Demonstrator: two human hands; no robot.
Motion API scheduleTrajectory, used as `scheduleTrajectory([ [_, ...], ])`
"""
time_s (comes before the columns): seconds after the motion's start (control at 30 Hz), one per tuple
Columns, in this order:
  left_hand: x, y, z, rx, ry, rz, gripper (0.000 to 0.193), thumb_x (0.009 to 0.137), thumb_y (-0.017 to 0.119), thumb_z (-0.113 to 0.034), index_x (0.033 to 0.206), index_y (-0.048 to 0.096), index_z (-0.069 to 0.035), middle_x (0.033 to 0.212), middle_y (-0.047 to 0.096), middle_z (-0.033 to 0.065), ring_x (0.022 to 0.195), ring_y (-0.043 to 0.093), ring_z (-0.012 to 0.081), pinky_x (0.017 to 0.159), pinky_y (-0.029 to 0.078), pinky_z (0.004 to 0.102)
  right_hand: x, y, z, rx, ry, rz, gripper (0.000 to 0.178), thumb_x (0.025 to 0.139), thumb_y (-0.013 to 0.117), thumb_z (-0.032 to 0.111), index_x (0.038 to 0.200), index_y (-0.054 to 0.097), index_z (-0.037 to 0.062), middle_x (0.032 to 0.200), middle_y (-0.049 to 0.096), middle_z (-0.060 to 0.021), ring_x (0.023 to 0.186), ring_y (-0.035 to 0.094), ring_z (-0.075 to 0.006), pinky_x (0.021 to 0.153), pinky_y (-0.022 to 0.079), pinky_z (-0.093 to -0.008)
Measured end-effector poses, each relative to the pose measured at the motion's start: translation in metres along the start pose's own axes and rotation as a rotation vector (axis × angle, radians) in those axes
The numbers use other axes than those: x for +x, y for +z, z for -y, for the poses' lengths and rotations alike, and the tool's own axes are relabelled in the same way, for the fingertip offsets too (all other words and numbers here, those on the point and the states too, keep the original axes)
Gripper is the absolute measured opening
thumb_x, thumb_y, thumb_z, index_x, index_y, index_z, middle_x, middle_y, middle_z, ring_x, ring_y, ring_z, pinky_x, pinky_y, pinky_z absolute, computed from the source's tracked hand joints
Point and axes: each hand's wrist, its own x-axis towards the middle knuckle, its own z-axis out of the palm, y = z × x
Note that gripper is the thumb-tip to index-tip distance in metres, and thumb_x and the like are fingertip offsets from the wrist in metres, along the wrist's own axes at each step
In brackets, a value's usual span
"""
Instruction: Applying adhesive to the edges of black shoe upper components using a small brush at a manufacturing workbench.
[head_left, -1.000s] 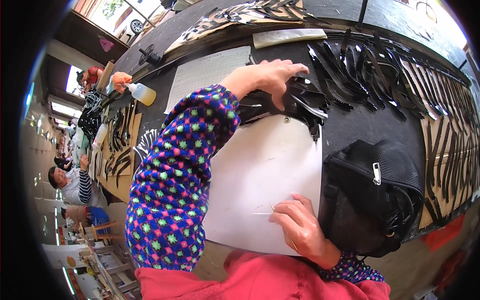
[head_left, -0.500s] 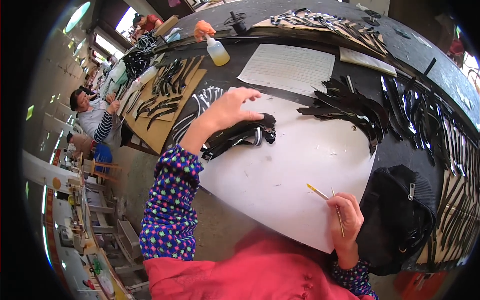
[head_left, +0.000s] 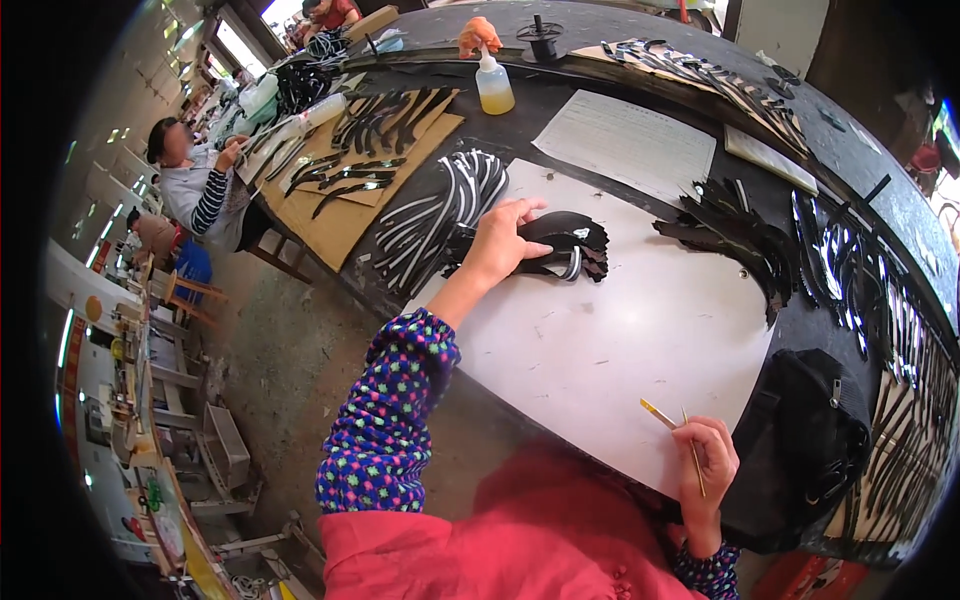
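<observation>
On the white board (head_left: 600,370) lie black strips with zigzag-cut ends (head_left: 570,235), one looped back and showing a pale edge. My left hand (head_left: 503,243) rests over their left part, thumb and fingers apart, the thumb touching the strips. Near the board's lower right corner, my right hand (head_left: 708,457) is closed round a small brush (head_left: 657,413) with a yellowish tip. A thin stick (head_left: 697,468) is also between its fingers. Black strips with white lines (head_left: 450,215) lie left of the board, and a bunch of dark jagged strips (head_left: 735,235) overlaps its right side.
A squeeze bottle of yellow liquid (head_left: 495,88), a ruled paper sheet (head_left: 625,137) and a black spool (head_left: 541,42) stand or lie behind the board. A black bag (head_left: 810,440) sits at right. Cardboard with strips (head_left: 335,225) is at left, near a seated co-worker (head_left: 205,190).
The view has shifted, so the table appears farther right and higher. My left hand still hovers over the strips, its thumb now lower against them. The brush remains in my right hand.
</observation>
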Motion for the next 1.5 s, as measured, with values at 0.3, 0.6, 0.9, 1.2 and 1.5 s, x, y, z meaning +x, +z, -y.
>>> scheduleTrajectory([
  [0.3,0.007,0.011,0.009,-0.050,-0.028,0.046,0.037,0.084,0.077,-0.005,0.111,0.051,-0.003,0.099,0.067,0.0118,0.093,0.066,0.0239,0.087,0.052,0.0346,0.047,0.030,0.039,0.011,-0.258,0.404,0.031,0.075,0.062,-0.016,0.099,0.064,0.0043,0.097,0.062,-0.0136,0.088,0.063,-0.0334,0.076,0.053,-0.0389],
  [0.6,0.003,-0.008,0.022,-0.798,-0.192,0.089,0.036,0.093,0.066,0.000,0.126,0.051,-0.004,0.103,0.067,0.0041,0.095,0.060,0.0102,0.089,0.047,0.0251,0.179,0.164,-0.004,0.045,-0.698,0.388,0.034,0.071,0.057,-0.016,0.098,0.058,0.0050,0.097,0.057,-0.0129,0.099,0.058,-0.0338,0.099,0.046,-0.0427],
  [0.9,0.019,-0.113,-0.008,-0.780,-0.007,-0.265,0.036,0.092,0.078,-0.016,0.121,0.060,-0.004,0.092,0.056,-0.0055,0.082,0.050,0.0042,0.075,0.042,0.0196,0.178,0.184,-0.026,0.012,-0.610,0.351,0.025,0.076,0.057,-0.013,0.094,0.056,0.0045,0.097,0.056,-0.0133,0.097,0.055,-0.0347,0.087,0.049,-0.0418],
  [1.2,0.006,-0.143,-0.122,-0.240,0.415,-0.218,0.038,0.108,0.051,-0.041,0.107,0.067,-0.006,0.082,0.051,-0.0037,0.073,0.046,0.0057,0.068,0.037,0.0214,0.179,0.144,-0.021,0.174,-0.520,0.295,0.022,0.081,0.059,-0.013,0.094,0.060,0.0039,0.092,0.059,-0.0131,0.088,0.061,-0.0344,0.076,0.051,-0.0407],
  [1.5,-0.130,0.103,-0.130,0.086,0.583,0.177,0.047,0.085,0.068,-0.009,0.131,0.061,-0.010,0.131,0.061,0.0064,0.122,0.055,0.0266,0.104,0.035,0.0413,0.103,-0.016,-0.037,0.338,0.259,-0.011,0.002,0.097,0.064,0.002,0.098,0.064,0.0010,0.087,0.065,-0.0019,0.080,0.066,-0.0129,0.076,0.052,-0.0241],
])
